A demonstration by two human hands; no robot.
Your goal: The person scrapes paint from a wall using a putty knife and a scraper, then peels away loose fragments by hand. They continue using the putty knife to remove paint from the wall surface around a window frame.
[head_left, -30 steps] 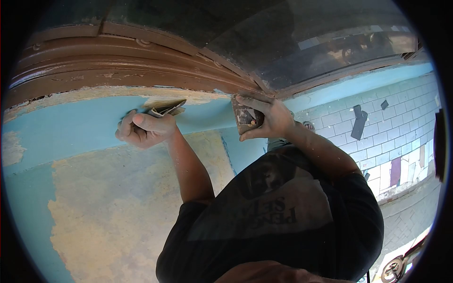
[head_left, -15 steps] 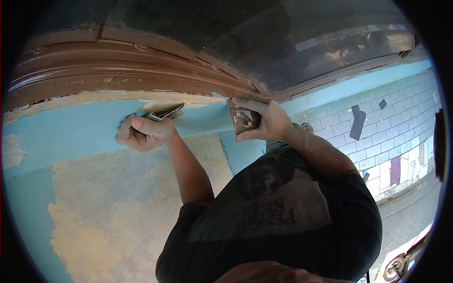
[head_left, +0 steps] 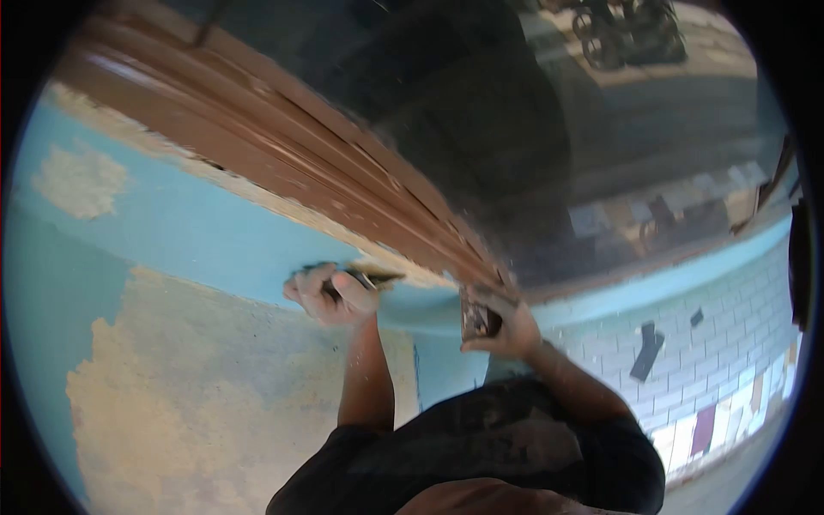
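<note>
A person's 2 bare hands work beneath a window, the left hand [head_left: 333, 294] curled with its thumb pinning a folded sheet [head_left: 371, 281] and the right hand [head_left: 513, 330] spread over a brown block [head_left: 473, 318], fingers along the upper end and thumb below. The folded sheet sits at the top of a light-blue ledge [head_left: 197, 232], beside the bare strip [head_left: 249, 190] under the brown window frame [head_left: 283, 163]; blur hides whether it touches the surface. Its folds probably give the thin material some stiffness, and the closed grip seems to leave the far edge free. The block stands near the frame's right end, apart from the sheet, the wide grasp likely keeping its broad, scuffed face steady. Whether that block is solid, or hollow with something inside, cannot be told. Below the ledge, a large beige patch [head_left: 215, 386] breaks the blue paint, and 1 smaller pale patch [head_left: 83, 180] lies toward the far left. Above, dark glass [head_left: 463, 112] carries the reflection of what appears to be a motorcycle [head_left: 631, 39]. To the right, dark scraps [head_left: 648, 354] rest on grey paving [head_left: 601, 348], near a row of pale pieces that includes 1 purple piece [head_left: 703, 429].
</note>
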